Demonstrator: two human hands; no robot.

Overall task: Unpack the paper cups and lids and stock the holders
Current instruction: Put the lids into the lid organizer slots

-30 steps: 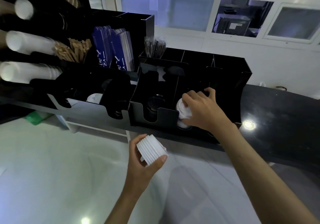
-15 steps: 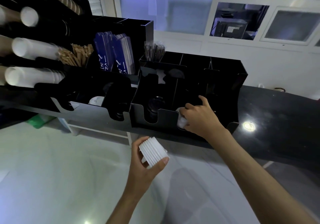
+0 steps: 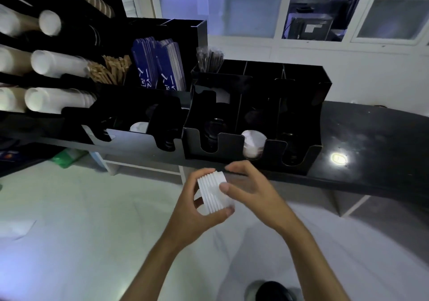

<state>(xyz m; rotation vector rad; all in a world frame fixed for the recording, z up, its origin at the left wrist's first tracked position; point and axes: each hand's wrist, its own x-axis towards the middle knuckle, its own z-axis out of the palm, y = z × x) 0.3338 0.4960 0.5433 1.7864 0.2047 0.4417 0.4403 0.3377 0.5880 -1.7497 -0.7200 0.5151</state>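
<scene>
My left hand grips a stack of white lids in front of the counter edge. My right hand has its fingers on the right side and top of the same stack. A black lid holder stands on the counter just beyond, with white lids in its middle slot and dark lids in its left slot. White paper cups lie in rows in a black rack at the far left.
A second black holder to the left holds a white lid. Behind it are wooden stirrers, blue packets and wrapped straws. The dark counter runs to the right. A shoe shows on the floor below.
My right hand has left the middle slot of the holder, leaving white lids there, and has come back down onto the stack held in my left hand.
</scene>
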